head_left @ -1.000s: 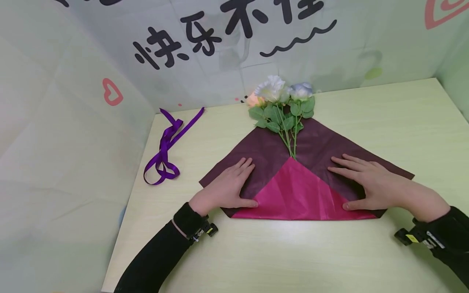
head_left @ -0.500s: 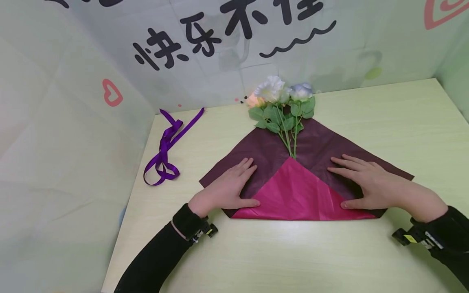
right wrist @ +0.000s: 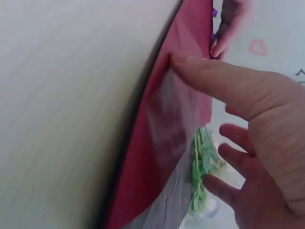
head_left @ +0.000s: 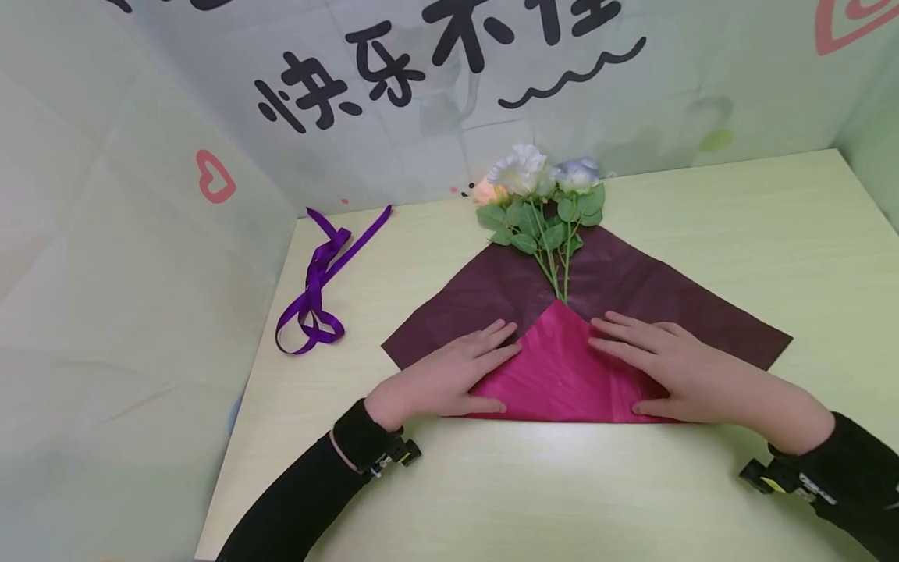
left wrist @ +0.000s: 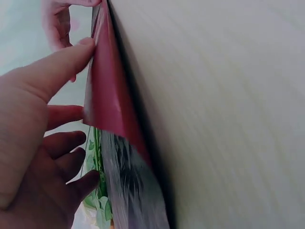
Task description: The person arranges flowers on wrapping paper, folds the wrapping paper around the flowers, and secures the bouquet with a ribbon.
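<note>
A sheet of wrapping paper, dark plum [head_left: 709, 312] on one face, lies on the table with its near corner folded up as a bright pink flap [head_left: 562, 367]. Flowers [head_left: 520, 172] with white, pale blue and peach heads rest on it, their stem ends hidden under the flap. My left hand [head_left: 467, 371] lies with spread fingers on the flap's left side. On the right side my right hand [head_left: 656, 363] touches the flap, fingers also spread. In both wrist views the thumbs rest on the pink paper [left wrist: 107, 81] near its folded edge.
A loosely looped purple ribbon [head_left: 312, 297] lies at the table's back left. Behind the table [head_left: 534, 492] stands a printed backdrop [head_left: 393, 148], which the flower heads reach. Another side panel [head_left: 140, 312] borders the left edge.
Both hands have slid inward over the pink flap, closer together and slightly nearer the front edge. Paper, flowers and ribbon have stayed in place.
</note>
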Demonstrator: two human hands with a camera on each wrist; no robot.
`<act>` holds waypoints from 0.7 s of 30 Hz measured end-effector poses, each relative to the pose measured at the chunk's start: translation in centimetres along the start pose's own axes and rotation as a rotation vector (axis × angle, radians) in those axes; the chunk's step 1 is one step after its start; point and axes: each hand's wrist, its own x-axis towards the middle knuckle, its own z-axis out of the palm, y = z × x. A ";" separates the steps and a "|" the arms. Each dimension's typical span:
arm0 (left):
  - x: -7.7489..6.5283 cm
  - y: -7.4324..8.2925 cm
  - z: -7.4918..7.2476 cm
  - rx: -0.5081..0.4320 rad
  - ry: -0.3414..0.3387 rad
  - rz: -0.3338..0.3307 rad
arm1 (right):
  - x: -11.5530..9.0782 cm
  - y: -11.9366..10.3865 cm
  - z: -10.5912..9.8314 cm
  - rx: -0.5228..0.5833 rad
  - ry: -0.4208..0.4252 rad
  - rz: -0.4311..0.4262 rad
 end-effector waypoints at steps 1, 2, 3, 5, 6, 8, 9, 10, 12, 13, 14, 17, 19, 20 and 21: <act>0.0 0.0 0.0 0.007 -0.013 0.010 | 0.0 -0.1 0.1 -0.004 -0.003 -0.020; 0.0 0.0 0.1 0.016 -0.024 0.020 | 0.0 -0.1 0.2 -0.006 -0.012 -0.033; 0.0 0.1 0.1 0.023 -0.036 0.026 | 0.0 -0.1 0.3 0.001 -0.025 -0.039; 0.1 0.0 0.3 0.047 -0.055 0.040 | -0.2 0.0 0.5 0.018 -0.054 -0.037; 0.1 0.0 0.4 0.060 -0.064 0.048 | -0.2 0.0 0.5 0.030 -0.070 -0.030; 0.1 0.1 0.4 0.088 -0.083 0.065 | -0.1 -0.1 0.4 0.040 -0.099 -0.027; 0.1 0.2 0.4 0.102 -0.091 0.076 | 0.0 -0.3 0.4 0.043 -0.113 -0.029; 0.2 0.3 0.5 0.117 -0.097 0.088 | 0.1 -0.4 0.4 0.045 -0.122 -0.032; 0.3 0.6 0.5 0.131 -0.109 0.106 | 0.4 -0.7 0.4 0.048 -0.137 -0.045; 0.3 0.7 0.6 0.130 -0.114 0.113 | 0.5 -0.9 0.4 0.050 -0.145 -0.048; 0.4 0.8 0.6 0.126 -0.122 0.118 | 0.7 -1.0 0.5 0.056 -0.153 -0.048; 0.6 1.0 0.9 0.106 -0.147 0.122 | 0.8 -1.3 0.7 0.085 -0.188 -0.016; 0.7 1.1 1.1 0.092 -0.169 0.117 | 0.8 -1.3 0.7 0.113 -0.214 0.022; 0.7 1.1 1.1 0.089 -0.180 0.111 | 0.7 -1.2 0.7 0.127 -0.225 0.040; 0.7 1.1 1.1 0.084 -0.189 0.105 | 0.6 -1.1 0.7 0.142 -0.235 0.062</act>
